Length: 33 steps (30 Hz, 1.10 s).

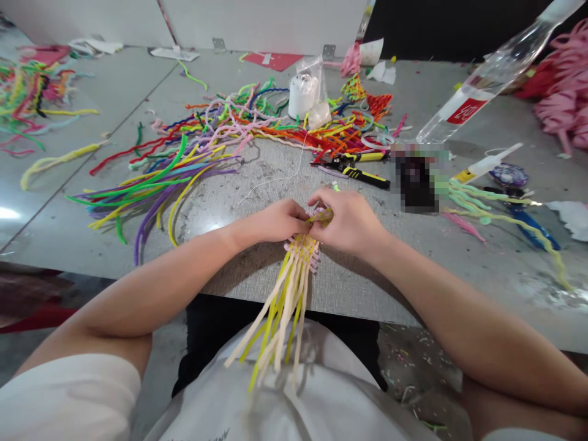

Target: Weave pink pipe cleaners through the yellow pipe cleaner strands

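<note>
yellow, cream and pale pink fuzzy stems, woven into a small strip at the near edge of the grey table, in front of the torso. loose ends hang past the edge, over the light shirt. left hand: thumb and fingers closed on the strip's upper end, tips partly hidden. right hand: thumb and fingers pinched together on a yellowish part at the same end, just beside the left hand.

surroundings: bundle of mixed stems, left of the hands. beyond the right hand, pliers with yellow and black handles. farther back, a white spool among coloured stems. to the right, a clear bottle, red label, appearing tilted.
</note>
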### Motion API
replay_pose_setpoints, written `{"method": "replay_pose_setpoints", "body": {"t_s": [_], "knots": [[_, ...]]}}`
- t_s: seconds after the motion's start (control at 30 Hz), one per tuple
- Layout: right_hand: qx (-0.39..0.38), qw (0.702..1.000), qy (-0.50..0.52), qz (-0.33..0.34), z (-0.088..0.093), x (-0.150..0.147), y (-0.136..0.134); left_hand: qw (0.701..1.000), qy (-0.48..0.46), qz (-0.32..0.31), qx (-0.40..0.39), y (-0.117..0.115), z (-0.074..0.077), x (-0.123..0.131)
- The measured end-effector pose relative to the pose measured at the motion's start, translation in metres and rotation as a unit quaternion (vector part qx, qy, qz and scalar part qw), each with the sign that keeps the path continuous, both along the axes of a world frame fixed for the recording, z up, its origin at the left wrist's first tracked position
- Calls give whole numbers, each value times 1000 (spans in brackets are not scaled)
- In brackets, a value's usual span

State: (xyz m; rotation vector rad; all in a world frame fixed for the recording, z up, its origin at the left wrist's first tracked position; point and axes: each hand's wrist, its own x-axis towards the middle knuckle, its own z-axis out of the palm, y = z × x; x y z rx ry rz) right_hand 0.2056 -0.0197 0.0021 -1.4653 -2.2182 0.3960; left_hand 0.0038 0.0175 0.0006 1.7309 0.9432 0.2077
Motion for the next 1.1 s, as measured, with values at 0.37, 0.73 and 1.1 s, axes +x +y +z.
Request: {"method": "replay_pose_setpoints", "body": {"t_s": [0.37,0.73,1.1], "knots": [[-1,993,114,20,-6,17,8,996,-28,33,-77,0,1,0],[2,990,112,81,1,16,11,998,14,55,6,0,-2,-1],[-144,971,179,61,4,15,11,998,18,-27,48,2,-1,-2]]}}
